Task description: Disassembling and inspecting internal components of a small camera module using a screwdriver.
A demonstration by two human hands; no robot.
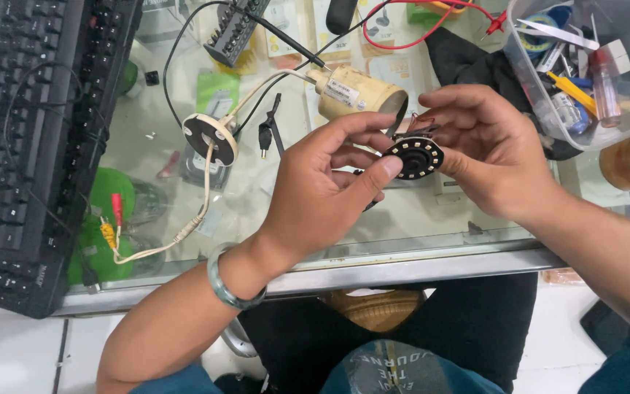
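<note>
Left hand (315,193), with a green bangle (229,281) on its wrist, reaches in from the lower left of the frame and pinches the near edge of a small round black circuit board (415,157) ringed with pale LEDs, thumb on the front face and fingers curled behind. Right hand (486,149) comes in from the lower right and grips the far rim of the same board, fingers arched over its top where thin wires run back. Both hands are closed on it, so the board hangs in the air just above the glass tabletop (432,252), at the centre of the frame.

At the far left lies a black keyboard (27,138). Right of it a white round mounting base (211,138) trails a cream cable (184,233) with red and yellow plugs. Just behind the hands rests a cream cylindrical camera housing (355,91), its open end facing the board. At the upper right stands a clear plastic tub (530,87) full of small tools.

The board looks light, thin and stiff, and likely fragile: its LEDs and solder joints would not take pressure, and its fine wires would tear if pulled. Its bare outer rim seems the safest place to hold
</note>
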